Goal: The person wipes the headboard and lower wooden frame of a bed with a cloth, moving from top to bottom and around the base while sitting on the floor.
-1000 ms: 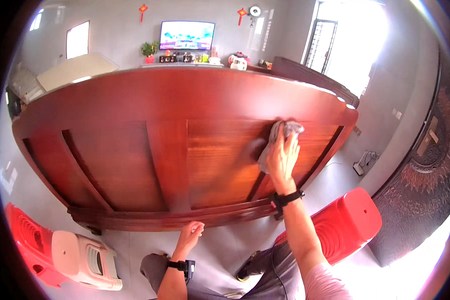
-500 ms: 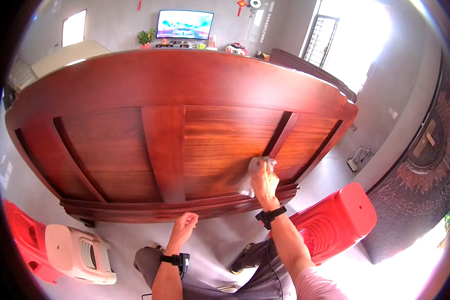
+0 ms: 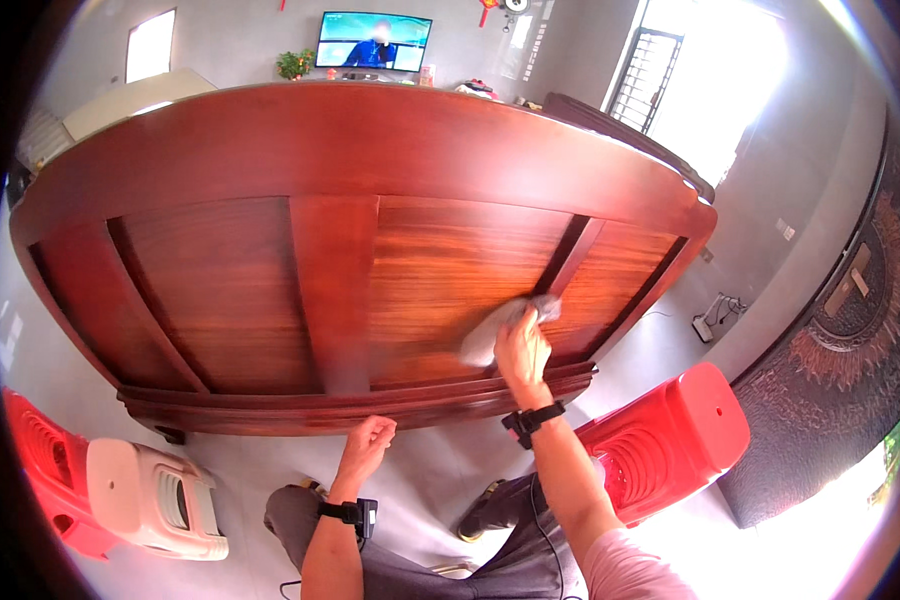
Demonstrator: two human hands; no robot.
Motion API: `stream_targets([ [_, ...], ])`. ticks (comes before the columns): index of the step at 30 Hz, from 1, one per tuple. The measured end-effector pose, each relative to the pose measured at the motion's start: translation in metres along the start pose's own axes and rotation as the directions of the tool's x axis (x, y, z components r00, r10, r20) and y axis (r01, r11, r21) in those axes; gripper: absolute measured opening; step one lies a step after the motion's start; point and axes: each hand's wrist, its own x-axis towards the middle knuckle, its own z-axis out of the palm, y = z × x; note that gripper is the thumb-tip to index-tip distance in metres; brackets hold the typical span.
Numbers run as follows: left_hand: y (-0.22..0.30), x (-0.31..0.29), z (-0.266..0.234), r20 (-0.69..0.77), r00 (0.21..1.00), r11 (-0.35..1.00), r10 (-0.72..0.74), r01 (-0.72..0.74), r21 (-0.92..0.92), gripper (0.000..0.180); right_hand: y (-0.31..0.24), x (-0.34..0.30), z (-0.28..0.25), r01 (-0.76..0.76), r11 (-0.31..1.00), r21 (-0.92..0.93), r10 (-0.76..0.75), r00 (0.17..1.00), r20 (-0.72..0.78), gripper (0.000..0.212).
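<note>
A reddish-brown wooden panelled back of a long piece of furniture (image 3: pixel 332 290) stands in front of me. My right hand (image 3: pixel 523 350) grips a pale greyish cloth (image 3: pixel 483 338) against the lower part of its centre-right panel. The cloth spreads out left of my fingers, and one bunched end shows above them beside a dark upright strip. My left hand (image 3: pixel 366 448) hangs in front of the lower rail with its fingers curled in and nothing visible in them. A black band with a small device sits on each of my wrists.
Red plastic stools (image 3: pixel 665 440) stand close to my right forearm. At the left are a beige stool (image 3: pixel 155 498) and a red one (image 3: pixel 45 465). A dark carved panel (image 3: pixel 820 350) rises at the far right. Beyond the furniture, a television (image 3: pixel 374 42) hangs on the wall.
My right hand has moved slightly up and left on the panel, and the cloth lies more stretched to the left. My left hand has barely moved. The television picture differs.
</note>
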Motion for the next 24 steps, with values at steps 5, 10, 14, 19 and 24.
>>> stream_targets([
  [5,-0.002,-0.003,-0.007,-0.03,0.999,0.997,0.025,-0.027,-0.067,0.021,0.005,-0.026,0.017,-0.147,0.984,0.099,0.116,0.957,0.264,0.046],
  [10,0.002,-0.007,-0.005,-0.034,0.998,0.998,0.054,-0.055,-0.029,0.022,-0.036,0.041,-0.039,0.092,0.904,0.418,0.06,0.94,-0.335,0.044],
  [14,-0.004,0.003,0.004,-0.019,0.999,0.998,0.04,-0.041,-0.048,0.025,-0.083,0.052,-0.046,0.205,0.895,0.397,-0.051,0.93,-0.365,0.057],
  [19,-0.006,-0.002,-0.001,-0.022,1.0,1.0,0.003,-0.003,-0.003,0.025,-0.178,0.009,-0.026,0.335,0.704,0.626,-0.361,0.928,-0.091,0.06],
  [24,-0.009,0.005,0.006,0.023,0.997,0.995,0.078,-0.079,0.061,0.024,-0.169,-0.029,0.021,0.321,0.69,0.649,-0.337,0.936,-0.104,0.055],
])
